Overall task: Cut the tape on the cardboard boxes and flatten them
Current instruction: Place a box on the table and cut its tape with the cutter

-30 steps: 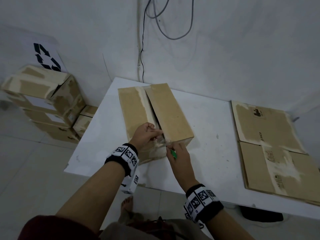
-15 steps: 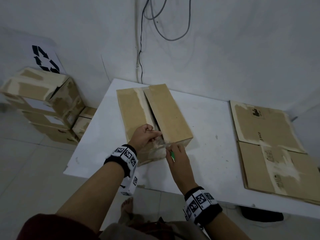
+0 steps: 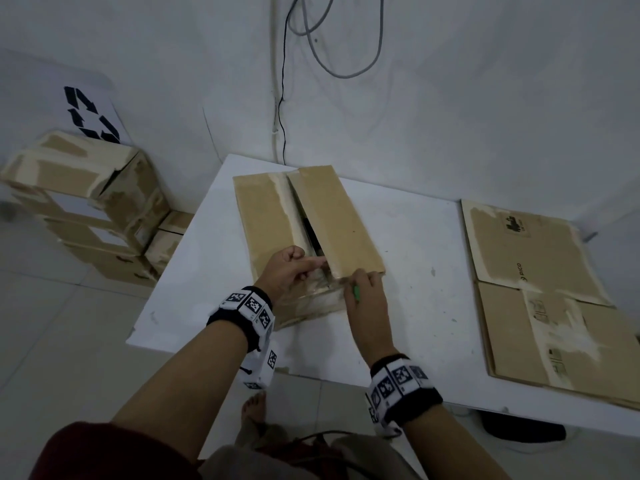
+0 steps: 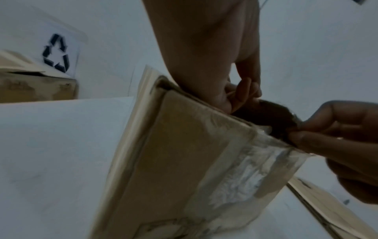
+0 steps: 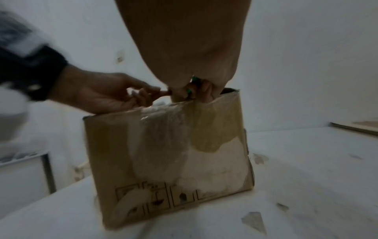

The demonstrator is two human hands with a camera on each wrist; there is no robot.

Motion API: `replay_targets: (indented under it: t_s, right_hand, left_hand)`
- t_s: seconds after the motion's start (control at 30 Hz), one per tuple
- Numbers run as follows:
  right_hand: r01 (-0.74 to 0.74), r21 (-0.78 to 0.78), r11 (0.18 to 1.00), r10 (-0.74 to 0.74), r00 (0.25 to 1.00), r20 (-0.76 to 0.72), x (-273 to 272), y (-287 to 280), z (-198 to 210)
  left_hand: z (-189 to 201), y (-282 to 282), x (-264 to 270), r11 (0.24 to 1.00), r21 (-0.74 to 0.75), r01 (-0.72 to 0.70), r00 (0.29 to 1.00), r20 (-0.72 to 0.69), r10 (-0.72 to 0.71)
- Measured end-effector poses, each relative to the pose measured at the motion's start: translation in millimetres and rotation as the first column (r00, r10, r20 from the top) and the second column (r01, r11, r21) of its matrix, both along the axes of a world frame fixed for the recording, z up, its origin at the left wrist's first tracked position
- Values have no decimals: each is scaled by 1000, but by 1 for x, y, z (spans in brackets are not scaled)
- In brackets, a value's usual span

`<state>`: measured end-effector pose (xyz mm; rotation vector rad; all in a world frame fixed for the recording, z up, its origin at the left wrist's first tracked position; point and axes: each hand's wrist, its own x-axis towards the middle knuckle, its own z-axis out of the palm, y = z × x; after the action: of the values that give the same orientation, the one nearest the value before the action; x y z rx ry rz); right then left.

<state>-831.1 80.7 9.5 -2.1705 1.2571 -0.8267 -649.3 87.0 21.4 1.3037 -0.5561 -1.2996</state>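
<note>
The brown cardboard box (image 3: 304, 233) lies on the white table (image 3: 419, 306) before me, its top seam already gaping. My left hand (image 3: 287, 271) pinches the clear tape (image 4: 251, 171) at the near edge to keep it taut, while my right hand (image 3: 367, 292) grips a green-handled cutter (image 3: 355, 292) beside it, ready to slice.

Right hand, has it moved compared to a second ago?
Yes. The right hand has slid rightward along the box's near top edge, toward its right corner.
</note>
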Motion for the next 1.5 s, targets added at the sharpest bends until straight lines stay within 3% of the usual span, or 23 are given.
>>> replay_targets:
  t_s: [0.17, 0.23, 0.3, 0.37, 0.43, 0.57, 0.67, 0.77, 0.8, 0.87, 0.97, 1.13, 1.3, 1.4, 1.5]
  right_hand:
    - [-43, 55, 998, 41, 999, 30, -25, 1, -8]
    - [-31, 58, 998, 26, 996, 85, -38, 6, -11]
    - [-9, 36, 999, 5, 993, 114, -45, 4, -12]
    - [33, 47, 998, -40, 986, 163, -46, -2, -8]
    - [76, 68, 995, -89, 973, 212, -45, -10, 1]
    - [140, 31, 990, -143, 959, 245, -45, -36, 16]
    - [171, 46, 984, -178, 951, 255, -47, -55, 21]
    - [208, 92, 974, -225, 944, 241, -50, -68, 23]
    - [220, 116, 969, -242, 941, 235, -50, -71, 22]
    - [221, 212, 952, -268, 935, 232, -52, -73, 16]
    - [164, 381, 910, -279, 921, 271, -49, -59, 9]
    - [168, 442, 881, -324, 896, 305, -41, -40, 10]
    - [28, 609, 792, -273, 910, 313, -51, -42, 27]
    - [104, 418, 902, -175, 975, 136, -58, -61, 26]
    - [38, 287, 957, -61, 996, 71, -50, -84, 34]
  left_hand:
    - [5, -4, -6, 993, 54, -107, 994, -20, 108]
    - [8, -15, -11, 988, 108, -110, 984, 151, 93]
    - [13, -26, -18, 985, 167, -53, 902, 432, -24]
    - [19, -30, -26, 974, 225, -24, 786, 606, -121]
    - [19, -31, -31, 967, 255, -17, 715, 679, -166]
    - [23, -22, -13, 951, 279, 135, 679, 673, -294]
    - [33, -11, 22, 843, 422, 333, 460, 708, -536]
    - [42, -7, 56, 733, 578, 358, 169, 732, -660]
    - [43, -7, 65, 713, 618, 330, 99, 729, -678]
    - [46, -8, 75, 682, 673, 286, 36, 704, -710]
    - [50, -8, 68, 674, 687, 271, -11, 702, -712]
    - [40, -9, 16, 748, 628, 215, -77, 774, -628]
    - [28, -9, -22, 779, 550, 301, -57, 826, -561]
    - [21, -4, -31, 816, 490, 307, -14, 859, -511]
    - [19, -1, -31, 834, 457, 309, 16, 874, -485]
